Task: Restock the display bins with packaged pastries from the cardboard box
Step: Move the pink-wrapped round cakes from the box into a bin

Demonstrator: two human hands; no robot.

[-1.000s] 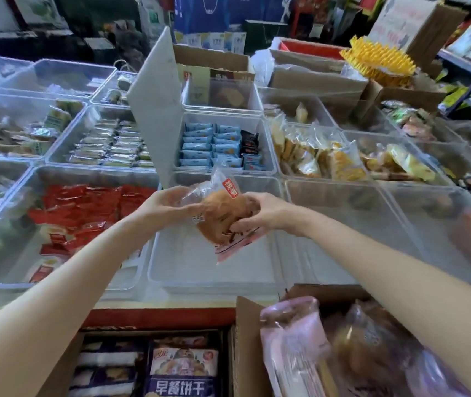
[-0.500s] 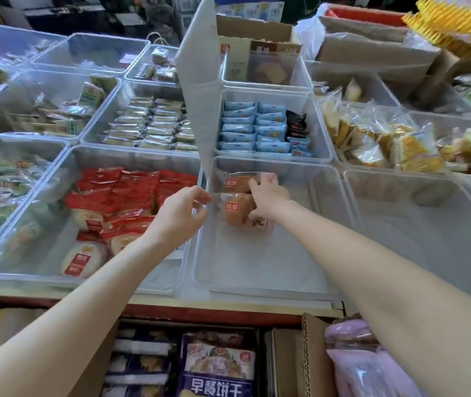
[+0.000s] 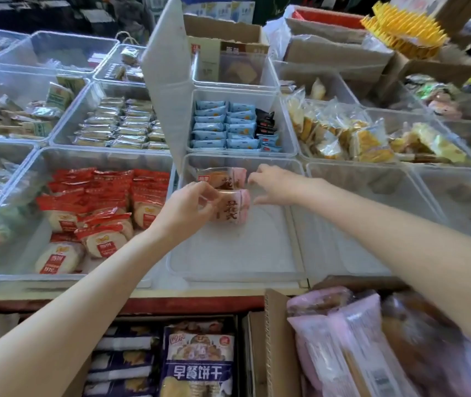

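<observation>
While the left hand (image 3: 187, 209) pinches the near pastry pack (image 3: 233, 206) at the clear bin (image 3: 228, 270)'s far-left corner, the right hand (image 3: 276, 184) hovers slack-fingered beside it.

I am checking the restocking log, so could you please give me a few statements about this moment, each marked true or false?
1. The left hand holds the nearer pastry packet. True.
2. The clear bin being filled holds two pastry packets, both at its far end. True; the farther packet lies behind the nearer one.
3. The right hand grips a packet. False; its fingers are relaxed and hold nothing.
4. The bin of red-wrapped cakes sits to the right of the bin being filled. False; it sits to the left.
5. The cardboard box at the lower right is empty. False; it holds pink-wrapped pastries.
</observation>
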